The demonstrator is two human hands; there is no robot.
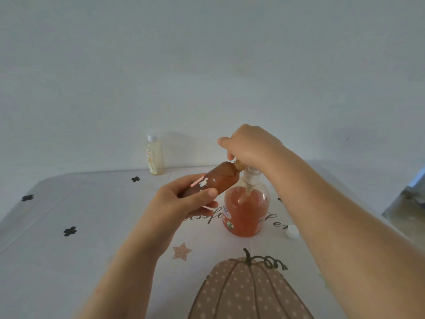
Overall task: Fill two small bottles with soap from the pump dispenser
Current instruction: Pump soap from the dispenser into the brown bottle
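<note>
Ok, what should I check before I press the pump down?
1. Mouth at spout: ok. The tilted small bottle has its neck against the pump dispenser spout.
2. Grip: ok. The left hand holds the bottle's lower half; the right hand is curled over the pump head.
3. Dispenser upright, soap inside: ok.
4. Room left in the bottle: cannot tell; it looks orange up to the shoulder.
5. White cap nearby: ok, on the tablecloth right of the dispenser.
6. Second bottle open: not ok; it stands capped at the back.
</note>
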